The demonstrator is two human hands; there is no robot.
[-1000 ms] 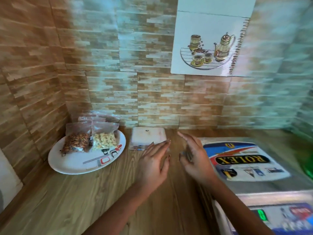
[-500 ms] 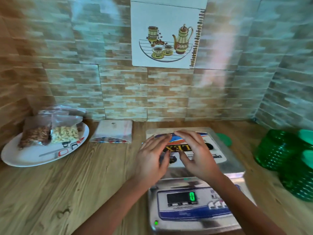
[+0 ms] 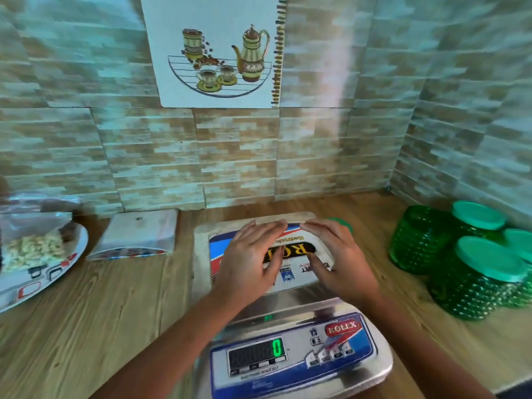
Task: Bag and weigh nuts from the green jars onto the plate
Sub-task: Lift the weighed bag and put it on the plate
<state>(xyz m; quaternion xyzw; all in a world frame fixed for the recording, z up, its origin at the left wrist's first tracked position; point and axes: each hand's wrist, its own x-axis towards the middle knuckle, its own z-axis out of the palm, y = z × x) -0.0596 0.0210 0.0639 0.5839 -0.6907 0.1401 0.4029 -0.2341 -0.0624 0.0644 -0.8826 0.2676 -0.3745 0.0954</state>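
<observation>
1. Reference: clock directions are read on the wood-grain bench (image 3: 100, 326), with the stainless-steel electronic scale (image 3: 371, 367) at centre and 12 o'clock toward the tiled wall.
2. Hands: the left hand (image 3: 250, 254) and right hand (image 3: 345, 260) lie palm-down, side by side over the scale pan, fingers straight and close together. Nothing is visibly gripped. Whether clear film lies beneath them cannot be determined.
3. Task items: the green ribbed plastic jars (image 3: 475, 286) stand grouped at 3 o'clock, apart from the hands. The round white printed plate (image 3: 43, 286) sits at 9 o'clock.
4. Done: the plate carries a clear plastic bag of pale cashews (image 3: 34, 249) and a blurred, darker bag (image 3: 67, 228) beside it.
5. Remaining (judgement): the green display (image 3: 276, 347) reads "0", so nothing is being weighed. At least one more bag needs filling, weighing and moving to the plate. A flat white-and-clear packet (image 3: 141, 234), apparently spare bags, lies at 10 o'clock.
6. Legible text: "ROLEX" appears on the red front badge (image 3: 342, 329). The pan sticker (image 3: 296, 249) shows inverted "RO", and the hands cover the rest. Smaller print is unreadable.
</observation>
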